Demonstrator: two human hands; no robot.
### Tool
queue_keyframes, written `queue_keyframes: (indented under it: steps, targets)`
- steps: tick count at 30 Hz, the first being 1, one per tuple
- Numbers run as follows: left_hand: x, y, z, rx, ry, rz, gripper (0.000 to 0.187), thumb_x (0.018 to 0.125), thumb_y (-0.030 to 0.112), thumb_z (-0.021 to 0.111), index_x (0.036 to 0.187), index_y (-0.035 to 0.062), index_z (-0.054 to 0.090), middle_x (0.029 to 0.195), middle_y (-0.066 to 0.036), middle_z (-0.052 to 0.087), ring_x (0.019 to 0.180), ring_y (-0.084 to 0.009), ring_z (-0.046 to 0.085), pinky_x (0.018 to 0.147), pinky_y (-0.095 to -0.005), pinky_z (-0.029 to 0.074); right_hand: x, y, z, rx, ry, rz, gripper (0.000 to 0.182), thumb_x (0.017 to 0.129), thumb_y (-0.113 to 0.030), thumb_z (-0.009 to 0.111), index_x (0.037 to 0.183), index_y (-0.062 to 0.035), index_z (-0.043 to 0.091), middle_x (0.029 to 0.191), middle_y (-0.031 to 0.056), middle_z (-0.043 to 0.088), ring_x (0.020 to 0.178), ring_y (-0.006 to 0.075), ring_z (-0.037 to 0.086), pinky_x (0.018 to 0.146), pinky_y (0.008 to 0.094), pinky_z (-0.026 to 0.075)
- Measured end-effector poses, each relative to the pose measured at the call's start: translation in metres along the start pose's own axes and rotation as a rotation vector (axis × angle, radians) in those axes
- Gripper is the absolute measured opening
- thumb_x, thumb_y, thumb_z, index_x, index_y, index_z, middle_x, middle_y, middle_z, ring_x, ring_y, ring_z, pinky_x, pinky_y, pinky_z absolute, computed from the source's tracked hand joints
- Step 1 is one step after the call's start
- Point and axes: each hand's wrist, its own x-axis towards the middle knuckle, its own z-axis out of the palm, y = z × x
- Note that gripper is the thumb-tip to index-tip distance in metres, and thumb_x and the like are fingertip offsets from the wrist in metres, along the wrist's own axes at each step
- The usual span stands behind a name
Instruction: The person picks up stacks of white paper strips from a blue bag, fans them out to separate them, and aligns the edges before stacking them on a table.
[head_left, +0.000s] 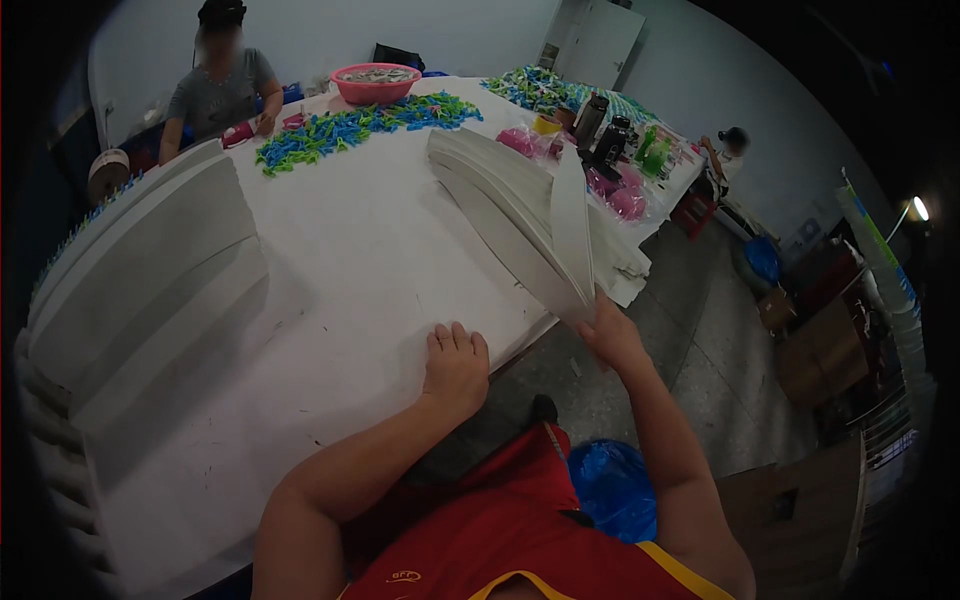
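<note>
My right hand (612, 335) is closed on the near end of long pale strips (573, 225), which fan out over the table's right edge. More pale strips (500, 185) lie in a curved stack beside them. My left hand (456, 368) rests on the white tabletop (340, 250) near its front edge, fingers slightly bent and a little apart, with nothing in it. On the left, large pale curved sheets (150, 270) stand in layers on the table.
Blue and green clips (330, 140) lie in piles beyond, below a pink basin (376, 84). Dark bottles (610, 142) and pink bags (627, 200) stand at the right. One person (222, 90) is across the table, another (730, 160) farther right. A blue bag (612, 488) is on the floor.
</note>
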Motion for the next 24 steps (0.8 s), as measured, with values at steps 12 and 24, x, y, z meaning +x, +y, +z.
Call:
queue_keyframes:
  steps: [12, 24]
  targets:
    - [0.001, -0.001, 0.0, -0.013, -0.003, 0.008, 0.052, 0.088, 0.019, 0.064, 0.132, -0.0084, 0.062, 0.137, -0.04, 0.06, 0.125, -0.0592, 0.057, 0.11, -0.0658, 0.042, -0.009, -0.014, -0.007, -0.029, -0.002, -0.15, 0.07, 0.093, -0.016, 0.072, 0.158, -0.0164, 0.044, 0.138, 0.0213, 0.056, 0.111, 0.0451, 0.068, 0.091, 0.0509, 0.058]
    - [0.001, -0.002, -0.006, -0.084, -0.02, -0.005, 0.054, 0.085, 0.02, 0.068, 0.132, -0.0086, 0.062, 0.14, -0.037, 0.058, 0.13, -0.0567, 0.054, 0.112, -0.0665, 0.04, -0.013, -0.014, -0.003, -0.147, 0.048, -0.235, 0.062, 0.094, -0.011, 0.065, 0.153, -0.0232, 0.051, 0.146, 0.0203, 0.053, 0.108, 0.0432, 0.07, 0.087, 0.0505, 0.06]
